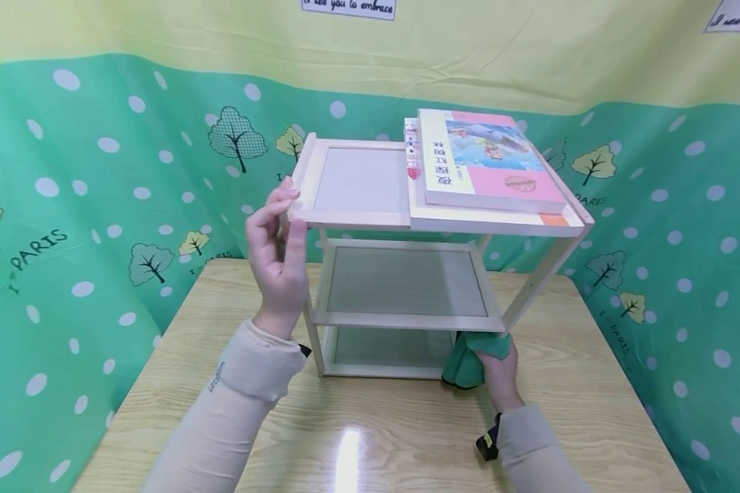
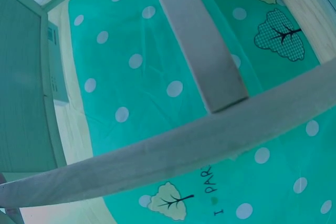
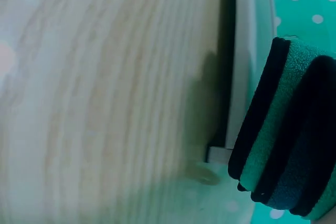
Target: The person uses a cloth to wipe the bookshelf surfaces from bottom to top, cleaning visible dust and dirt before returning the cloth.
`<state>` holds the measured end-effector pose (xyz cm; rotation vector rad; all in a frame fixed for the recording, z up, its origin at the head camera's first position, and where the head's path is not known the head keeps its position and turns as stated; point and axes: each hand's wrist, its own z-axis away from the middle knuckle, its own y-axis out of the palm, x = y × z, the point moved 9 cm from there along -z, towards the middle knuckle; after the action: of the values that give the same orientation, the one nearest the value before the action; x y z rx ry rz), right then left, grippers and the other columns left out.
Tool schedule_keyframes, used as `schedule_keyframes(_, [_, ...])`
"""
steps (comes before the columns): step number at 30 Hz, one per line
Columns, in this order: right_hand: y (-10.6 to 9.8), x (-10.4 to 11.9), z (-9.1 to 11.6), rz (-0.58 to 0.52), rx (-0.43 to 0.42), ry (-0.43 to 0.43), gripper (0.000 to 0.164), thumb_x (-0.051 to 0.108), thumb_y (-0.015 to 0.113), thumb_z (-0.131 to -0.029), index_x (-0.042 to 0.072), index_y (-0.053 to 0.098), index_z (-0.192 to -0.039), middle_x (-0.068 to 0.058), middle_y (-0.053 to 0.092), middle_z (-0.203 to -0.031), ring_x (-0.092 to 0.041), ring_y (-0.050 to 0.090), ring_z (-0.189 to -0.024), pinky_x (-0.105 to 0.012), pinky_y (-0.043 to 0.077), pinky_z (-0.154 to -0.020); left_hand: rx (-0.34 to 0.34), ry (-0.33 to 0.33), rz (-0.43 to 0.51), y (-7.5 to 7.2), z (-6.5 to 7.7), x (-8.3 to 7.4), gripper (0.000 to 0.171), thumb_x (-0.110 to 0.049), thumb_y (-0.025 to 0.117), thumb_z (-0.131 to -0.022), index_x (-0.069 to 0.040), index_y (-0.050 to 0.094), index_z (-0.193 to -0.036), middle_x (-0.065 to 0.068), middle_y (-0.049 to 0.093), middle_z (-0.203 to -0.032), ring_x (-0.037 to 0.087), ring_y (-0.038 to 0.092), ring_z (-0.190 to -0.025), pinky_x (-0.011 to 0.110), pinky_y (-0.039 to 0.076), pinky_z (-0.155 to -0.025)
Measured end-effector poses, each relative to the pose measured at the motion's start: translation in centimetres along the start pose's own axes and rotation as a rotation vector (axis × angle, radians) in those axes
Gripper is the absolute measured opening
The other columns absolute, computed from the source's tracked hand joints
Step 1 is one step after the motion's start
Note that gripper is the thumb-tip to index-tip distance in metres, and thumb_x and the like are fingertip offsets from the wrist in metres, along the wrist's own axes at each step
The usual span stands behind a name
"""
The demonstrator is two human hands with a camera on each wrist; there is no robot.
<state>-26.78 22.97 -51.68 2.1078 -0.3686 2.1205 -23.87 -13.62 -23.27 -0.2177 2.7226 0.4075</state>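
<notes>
A three-tier wooden shelf (image 1: 407, 320) with grey panels stands on the table. At its top left corner, my left hand (image 1: 279, 263) grips the frame, thumb in front and fingers over the side rail. My right hand (image 1: 501, 373) holds a folded green cloth (image 1: 466, 363) with dark edging, at the right end of the bottom tier, under the middle one. In the right wrist view the cloth (image 3: 283, 129) overlaps the frame's corner; the hand is barely seen there. The left wrist view shows a wooden post and a rail (image 2: 157, 153), not the fingers.
Two books lie stacked on the right half of the top tier, a pink-covered book (image 1: 493, 164) uppermost. The wood-grain table (image 1: 376, 438) extends in front of the shelf. A green and yellow patterned curtain (image 1: 123, 205) surrounds the back and sides.
</notes>
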Motion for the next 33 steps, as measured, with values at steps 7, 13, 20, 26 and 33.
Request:
schedule_keyframes(7, [0.4, -1.5, 0.0, 0.074, 0.076, 0.033, 0.061, 0.020, 0.059, -0.098, 0.020, 0.032, -0.152, 0.019, 0.047, -0.130, 0.005, 0.048, -0.115, -0.007, 0.038, -0.098, -0.008, 0.007, 0.011, 0.0, -0.1, -0.1, 0.027, -0.002, 0.051, -0.094, 0.017, 0.045, -0.113, -0.001, 0.062, -0.124, 0.031, 0.051, -0.134, 0.053, 0.038, -0.117])
schedule_keyframes(13, [0.7, -2.6, -0.1, 0.133, 0.125, 0.036, 0.058, 0.018, 0.061, -0.097, 0.014, 0.034, -0.149, 0.009, 0.049, -0.129, 0.006, 0.049, -0.107, -0.007, 0.040, -0.094, -0.006, -0.008, 0.005, -0.1, -0.1, 0.0, 0.028, -0.003, 0.051, -0.094, 0.017, 0.045, -0.112, -0.001, 0.062, -0.124, 0.032, 0.050, -0.135, 0.052, 0.039, -0.117])
schedule_keyframes(20, [0.6, -3.0, -0.1, 0.277, 0.141, 0.048, 0.061, 0.021, 0.060, -0.098, 0.014, 0.030, -0.150, -0.006, 0.049, -0.138, -0.005, 0.051, -0.112, -0.017, 0.043, -0.096, -0.005, -0.006, 0.008, 0.0, -0.1, 0.0, 0.028, -0.003, 0.051, -0.095, 0.016, 0.045, -0.113, -0.001, 0.062, -0.124, 0.031, 0.050, -0.135, 0.052, 0.039, -0.117])
schedule_keyframes(26, [0.4, -2.3, 0.5, 0.411, 0.121, 0.023, 0.057, 0.018, 0.059, -0.098, 0.006, 0.033, -0.147, -0.017, 0.054, -0.135, -0.029, 0.056, -0.119, -0.034, 0.048, -0.096, -0.005, -0.001, 0.009, 0.0, -0.1, 0.0, 0.026, -0.002, 0.051, -0.095, 0.016, 0.045, -0.113, -0.001, 0.062, -0.124, 0.030, 0.050, -0.135, 0.052, 0.039, -0.117])
schedule_keyframes(33, [0.1, -1.7, 0.9, 0.531, 0.095, -0.027, 0.046, 0.017, 0.060, -0.098, 0.000, 0.043, -0.136, -0.024, 0.063, -0.124, -0.035, 0.064, -0.109, -0.038, 0.055, -0.088, -0.005, -0.004, 0.016, 0.0, -0.1, 0.0, 0.025, 0.000, 0.050, -0.094, 0.016, 0.045, -0.113, -0.001, 0.061, -0.124, 0.029, 0.050, -0.135, 0.051, 0.039, -0.117])
